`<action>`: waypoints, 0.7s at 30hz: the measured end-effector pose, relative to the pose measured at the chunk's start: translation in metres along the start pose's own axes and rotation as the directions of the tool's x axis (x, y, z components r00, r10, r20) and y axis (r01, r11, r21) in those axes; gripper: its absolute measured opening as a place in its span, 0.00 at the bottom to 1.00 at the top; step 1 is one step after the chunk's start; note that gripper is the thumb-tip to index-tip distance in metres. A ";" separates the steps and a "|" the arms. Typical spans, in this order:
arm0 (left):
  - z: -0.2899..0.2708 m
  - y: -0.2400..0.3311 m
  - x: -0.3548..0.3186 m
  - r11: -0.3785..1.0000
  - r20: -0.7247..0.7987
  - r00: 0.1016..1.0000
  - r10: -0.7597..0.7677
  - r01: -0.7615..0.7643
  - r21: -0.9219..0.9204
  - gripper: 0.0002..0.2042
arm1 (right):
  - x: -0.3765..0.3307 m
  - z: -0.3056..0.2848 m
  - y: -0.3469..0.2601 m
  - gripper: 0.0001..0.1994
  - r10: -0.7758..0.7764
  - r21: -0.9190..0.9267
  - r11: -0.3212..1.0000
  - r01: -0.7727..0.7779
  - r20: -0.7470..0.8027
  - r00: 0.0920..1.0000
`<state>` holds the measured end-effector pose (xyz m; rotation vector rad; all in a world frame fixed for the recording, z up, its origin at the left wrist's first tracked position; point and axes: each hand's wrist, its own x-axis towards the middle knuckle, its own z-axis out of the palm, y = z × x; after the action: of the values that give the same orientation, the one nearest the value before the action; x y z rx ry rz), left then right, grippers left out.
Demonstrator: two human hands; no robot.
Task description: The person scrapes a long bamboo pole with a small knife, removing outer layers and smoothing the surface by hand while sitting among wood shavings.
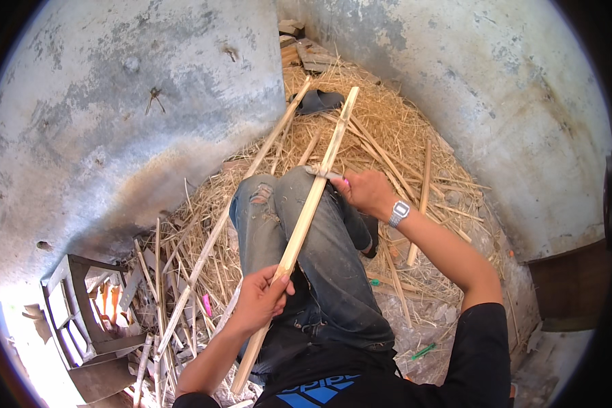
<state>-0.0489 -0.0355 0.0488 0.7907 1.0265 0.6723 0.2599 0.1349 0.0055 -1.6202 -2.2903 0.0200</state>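
A long pale wooden strip (308, 214) lies slantwise over my jeans-clad legs, its far end raised toward the top of the head view. My left hand (264, 297) is closed around its lower part, with the tail end sticking out below toward my lap. In my right hand (368, 193) is a small knife (331, 175), of which a bit of pink handle shows between the fingers. Its blade lies across the strip near my knee. My right wrist wears a silver watch (399, 213).
Straw-like shavings (394, 122) and several loose strips cover the floor. Another long strip (211, 245) leans along my left side. A dark cloth-like item (319, 101) lies ahead. Concrete walls (149, 81) close in on both sides; a broken dark frame (92, 306) stands at lower left.
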 end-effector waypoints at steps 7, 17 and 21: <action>-0.022 -0.017 -0.048 0.997 -0.013 0.997 -0.076 0.076 -0.027 0.14 | 0.018 0.012 0.077 0.33 0.105 0.016 0.994 -0.104 -0.141 0.984; -0.041 -0.030 -0.033 0.986 0.063 0.993 -0.096 0.086 0.141 0.20 | 0.022 -0.019 0.025 0.27 0.109 0.676 0.730 -0.096 0.023 0.994; -0.042 -0.041 -0.045 0.932 -0.082 0.996 -0.032 0.059 0.359 0.20 | 0.020 -0.030 0.027 0.26 0.154 0.691 0.699 -0.184 0.106 0.982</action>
<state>-0.0992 -0.0833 0.0242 1.0635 1.2535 0.4800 0.2868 0.1576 0.0338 -1.3850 -1.7857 0.8720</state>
